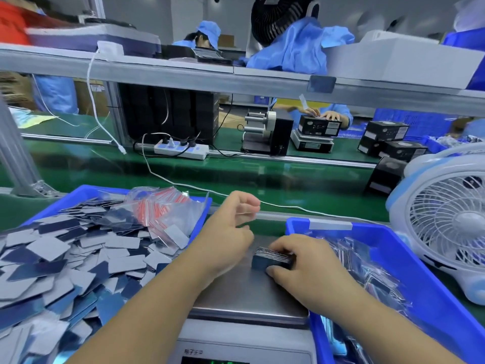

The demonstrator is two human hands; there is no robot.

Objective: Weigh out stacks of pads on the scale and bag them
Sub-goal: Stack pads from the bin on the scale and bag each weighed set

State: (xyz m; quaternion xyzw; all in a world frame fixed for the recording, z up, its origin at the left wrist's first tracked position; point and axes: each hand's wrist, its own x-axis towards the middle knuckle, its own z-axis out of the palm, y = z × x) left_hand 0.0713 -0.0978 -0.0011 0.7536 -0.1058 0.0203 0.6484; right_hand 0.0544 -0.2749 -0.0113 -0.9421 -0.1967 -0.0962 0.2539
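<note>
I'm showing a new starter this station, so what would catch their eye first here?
Probably the left blue bin heaped with loose grey and blue pads. Next, at centre, the right hand gripping a pad stack on the scale, the left hand raised beside it. A white fan stands at right.

Plastic, brushed metal and shiny film on a green belt.

The scale (249, 298) has a dull brushed-metal pan over a matt grey plastic body. Both bins (430, 279) are smooth, glossy blue plastic. The loose pads (52, 258) look thin and sheet-like, some faces matt pale grey, others dark blue with a slight sheen; the stack (271, 258) shows fine layered edges. The bags (168, 208) are clear, crinkly glossy film with red strips. The belt (288, 179) is smooth, glossy green. The fan (446, 222) is white and pale-blue plastic.
</note>
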